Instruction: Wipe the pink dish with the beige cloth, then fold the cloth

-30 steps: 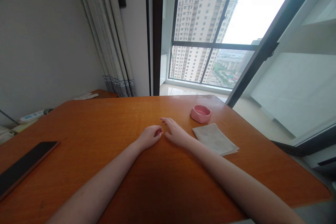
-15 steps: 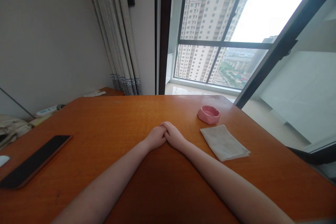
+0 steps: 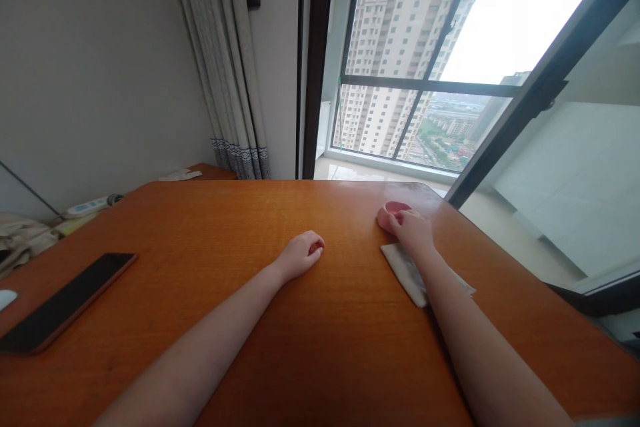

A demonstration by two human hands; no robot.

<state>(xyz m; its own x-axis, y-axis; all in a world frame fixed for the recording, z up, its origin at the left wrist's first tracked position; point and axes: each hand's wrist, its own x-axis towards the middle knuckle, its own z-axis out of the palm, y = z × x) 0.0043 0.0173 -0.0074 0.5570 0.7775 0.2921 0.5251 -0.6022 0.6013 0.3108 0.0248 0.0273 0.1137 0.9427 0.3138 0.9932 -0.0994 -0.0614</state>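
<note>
My right hand reaches over the far right of the table and has its thumb and fingers on the near right rim of a pink ashtray. The ashtray rests upright on the tabletop, partly covered by that hand. Under my right wrist lies a folded light grey cloth, its middle hidden by the forearm. My left hand rests near the table's middle with its fingers curled in and the thumb close to them; nothing shows in it.
The orange-brown wooden table fills the foreground. A long black slab with a brown edge lies at left, beside a white rounded object. A power strip sits beyond the left edge. A grey curtain hangs behind.
My hands were clasped together at the table's middle. The right hand has moved away to the right and onto the ashtray, while the left has stayed and curled.
</note>
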